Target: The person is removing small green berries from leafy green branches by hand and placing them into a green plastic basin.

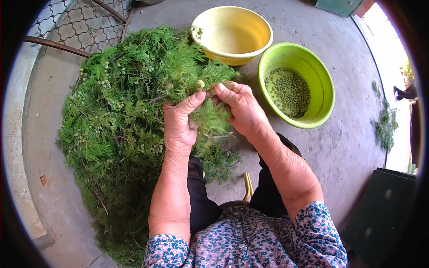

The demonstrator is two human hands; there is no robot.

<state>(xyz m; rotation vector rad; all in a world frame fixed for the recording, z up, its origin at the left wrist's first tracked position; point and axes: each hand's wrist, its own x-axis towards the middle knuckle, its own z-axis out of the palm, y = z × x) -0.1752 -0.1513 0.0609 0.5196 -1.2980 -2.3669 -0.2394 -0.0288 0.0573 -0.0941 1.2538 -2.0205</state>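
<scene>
Both hands meet over the edge of a big heap of green conifer branches (111, 120) dotted with pale green cones. My left hand (181, 118) is closed on a feathery conifer sprig (185, 67), its thumb pressed near a pale green cone (199, 84). Close beside it, my right hand (241, 105) pinches at the same sprig with thumb and fingers; what lies between those fingertips is mostly hidden. Some foliage under the hands is blurred. To the right of my right hand stands a lime-green basin (326, 96) with many small green cones (288, 91) in its bottom.
A yellow basin (263, 42) stands beyond my hands, a bit of sprig on its left rim. Loose sprigs (385, 125) lie on the concrete floor (335, 147) at the right. A dark green panel (380, 214) is at lower right, a metal lattice (85, 27) at upper left.
</scene>
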